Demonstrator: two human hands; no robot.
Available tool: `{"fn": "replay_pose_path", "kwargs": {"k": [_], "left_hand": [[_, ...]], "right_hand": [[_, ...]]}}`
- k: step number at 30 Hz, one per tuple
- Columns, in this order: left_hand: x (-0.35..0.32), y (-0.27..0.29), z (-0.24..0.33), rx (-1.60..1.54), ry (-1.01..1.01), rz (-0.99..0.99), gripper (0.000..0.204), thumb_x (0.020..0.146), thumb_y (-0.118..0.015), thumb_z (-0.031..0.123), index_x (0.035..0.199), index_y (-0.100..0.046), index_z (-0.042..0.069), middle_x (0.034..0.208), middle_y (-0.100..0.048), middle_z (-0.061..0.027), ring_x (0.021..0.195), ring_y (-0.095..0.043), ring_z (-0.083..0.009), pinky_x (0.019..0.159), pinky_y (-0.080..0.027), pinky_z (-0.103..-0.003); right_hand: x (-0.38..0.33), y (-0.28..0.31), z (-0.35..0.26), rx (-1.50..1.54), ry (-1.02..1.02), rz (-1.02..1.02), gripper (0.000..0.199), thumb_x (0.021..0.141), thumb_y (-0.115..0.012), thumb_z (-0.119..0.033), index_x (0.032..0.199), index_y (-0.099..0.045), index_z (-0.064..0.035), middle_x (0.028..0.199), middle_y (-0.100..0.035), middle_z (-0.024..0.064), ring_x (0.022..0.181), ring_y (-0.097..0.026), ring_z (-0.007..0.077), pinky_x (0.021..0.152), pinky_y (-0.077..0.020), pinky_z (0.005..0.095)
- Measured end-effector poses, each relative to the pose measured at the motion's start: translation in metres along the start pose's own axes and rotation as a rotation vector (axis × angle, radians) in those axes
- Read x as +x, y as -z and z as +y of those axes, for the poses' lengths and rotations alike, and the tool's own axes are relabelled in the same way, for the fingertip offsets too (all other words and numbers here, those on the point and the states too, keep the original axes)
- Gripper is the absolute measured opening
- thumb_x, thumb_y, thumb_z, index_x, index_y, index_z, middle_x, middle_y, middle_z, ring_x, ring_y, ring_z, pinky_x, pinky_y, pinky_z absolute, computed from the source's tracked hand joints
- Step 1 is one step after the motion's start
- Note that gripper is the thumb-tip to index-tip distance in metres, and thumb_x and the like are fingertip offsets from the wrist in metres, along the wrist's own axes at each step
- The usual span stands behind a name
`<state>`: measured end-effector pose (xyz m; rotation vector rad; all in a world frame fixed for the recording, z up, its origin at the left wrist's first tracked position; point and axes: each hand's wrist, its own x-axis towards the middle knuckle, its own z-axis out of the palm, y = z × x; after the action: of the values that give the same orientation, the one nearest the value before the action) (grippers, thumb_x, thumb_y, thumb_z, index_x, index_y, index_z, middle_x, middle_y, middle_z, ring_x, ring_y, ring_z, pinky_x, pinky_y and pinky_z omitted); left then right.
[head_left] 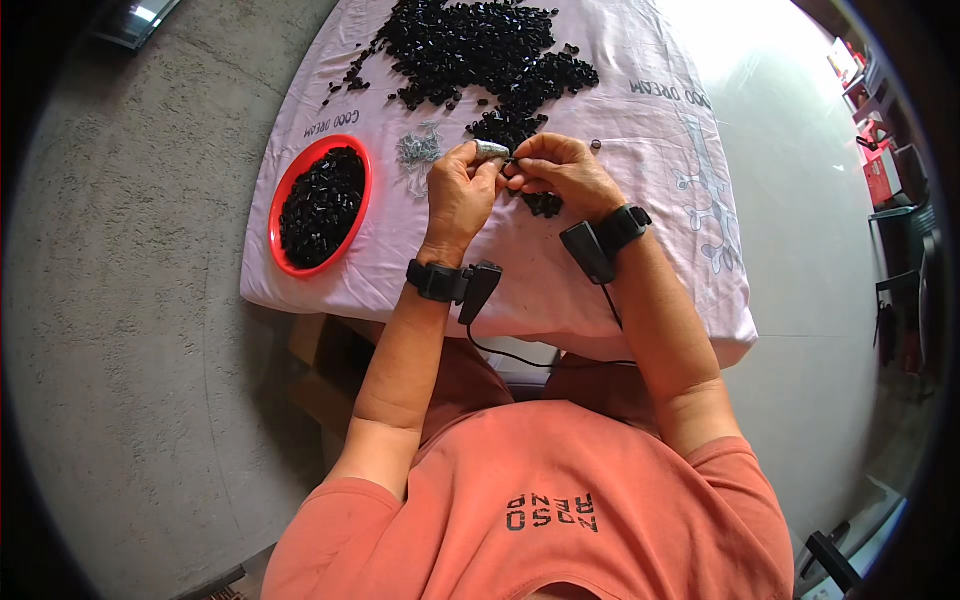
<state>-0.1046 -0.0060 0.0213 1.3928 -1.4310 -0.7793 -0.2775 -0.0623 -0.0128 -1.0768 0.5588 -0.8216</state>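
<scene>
My left hand [460, 200] and my right hand [572, 172] meet fingertip to fingertip over the cloth-covered table. A grey wrapping [490, 149] covers one finger of my left hand. At the meeting fingertips is a small black piece [510, 161], pinched by my right hand. My left fingers are closed too, but what they hold is too small to make out. Just beyond and below the hands lie loose black pieces [543, 204], partly hidden by the fingers. Left of my left hand sits a small heap of thin silvery metal pieces [418, 150].
A red basin [367, 190] full of black pieces stands at the table's left. The large pile of black pieces [465, 45] spreads over the far side of the pink cloth [640, 290]. A black cable [510, 360] hangs between my wrist-strapped devices. One small ring [596, 144] lies apart.
</scene>
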Motion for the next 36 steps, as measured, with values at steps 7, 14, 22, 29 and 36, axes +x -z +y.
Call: {"fn": "replay_pose_path", "kwargs": {"k": [7,14,22,29,36], "left_hand": [[0.002,0.001,-0.001,0.162,-0.070,0.006,0.007,0.090,-0.062,-0.001,0.094,-0.068,-0.001,0.081,-0.068,-0.0041,0.068,-0.065,-0.0081,0.062,-0.053,-0.023],[0.004,0.000,-0.012,0.296,-0.160,0.038,0.004,0.089,-0.063,-0.001,0.092,-0.066,-0.002,0.083,-0.066,-0.0050,0.070,-0.066,-0.0096,0.062,-0.054,-0.024],[0.002,-0.002,-0.018,0.260,-0.154,0.031,0.003,0.089,-0.061,-0.003,0.089,-0.064,-0.004,0.085,-0.064,-0.0054,0.070,-0.067,-0.0104,0.061,-0.053,-0.024],[0.004,0.001,-0.017,0.273,-0.159,0.011,0.004,0.088,-0.060,-0.004,0.089,-0.064,-0.004,0.084,-0.063,-0.0054,0.068,-0.066,-0.0104,0.060,-0.052,-0.024],[0.003,0.002,-0.007,0.445,-0.332,0.081,0.004,0.084,-0.064,-0.001,0.087,-0.066,-0.003,0.080,-0.061,-0.0106,0.064,-0.063,-0.0173,0.058,-0.049,-0.030]], "right_hand": [[0.000,0.000,0.001,-0.013,0.011,-0.013,0.014,0.096,-0.057,-0.002,0.109,-0.061,0.0022,0.099,-0.069,0.0108,0.088,-0.071,0.0172,0.077,-0.0585,0.0234],[-0.001,-0.005,-0.002,-0.090,0.013,0.028,0.012,0.095,-0.061,-0.006,0.105,-0.063,0.0009,0.095,-0.069,0.0085,0.088,-0.071,0.0160,0.073,-0.0576,0.0227],[-0.003,-0.009,-0.003,-0.143,0.022,0.029,0.011,0.096,-0.061,-0.009,0.100,-0.063,0.0016,0.088,-0.070,0.0087,0.079,-0.070,0.0138,0.070,-0.0567,0.0234],[-0.002,-0.009,-0.001,-0.138,0.015,0.017,0.012,0.095,-0.062,-0.007,0.102,-0.063,0.0034,0.088,-0.070,0.0103,0.077,-0.069,0.0135,0.070,-0.0571,0.0237],[-0.001,-0.003,0.003,-0.141,0.001,-0.032,0.016,0.096,-0.060,-0.009,0.109,-0.064,0.0011,0.097,-0.069,0.0075,0.088,-0.071,0.0156,0.074,-0.0567,0.0227]]}}
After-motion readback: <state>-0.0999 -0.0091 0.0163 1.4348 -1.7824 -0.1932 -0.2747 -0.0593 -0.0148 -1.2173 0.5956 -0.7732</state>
